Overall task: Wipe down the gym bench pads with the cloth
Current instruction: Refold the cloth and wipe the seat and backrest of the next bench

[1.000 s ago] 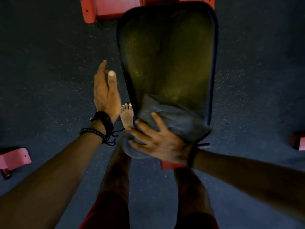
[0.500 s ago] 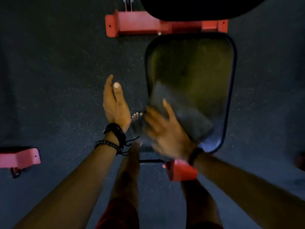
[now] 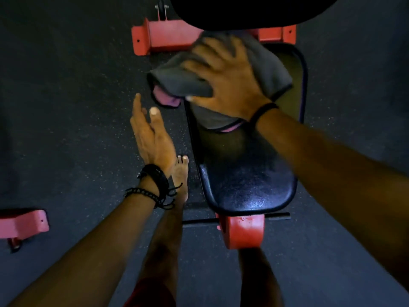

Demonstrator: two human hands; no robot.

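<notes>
A dark seat pad point(image 3: 250, 182) of a gym bench stretches away from me on a red frame. My right hand point(image 3: 225, 76) lies flat with spread fingers on a grey cloth point(image 3: 181, 78) with a pink underside, pressing it onto the far end of the pad. The cloth hangs over the pad's left edge. My left hand point(image 3: 150, 134) hovers with straight fingers left of the pad, holding nothing. A second dark pad point(image 3: 243, 9) rises at the top of the view.
A red cross foot point(image 3: 161, 37) of the bench lies on the dark speckled floor beyond the pad. A red end cap point(image 3: 242, 231) with a black bar sits at the near end. Another pink-red frame piece point(image 3: 24, 223) lies far left. My bare foot point(image 3: 180, 173) stands beside the pad.
My right hand has slid the cloth from the pad's near end up to its far end. The left hand stayed open beside the pad.
</notes>
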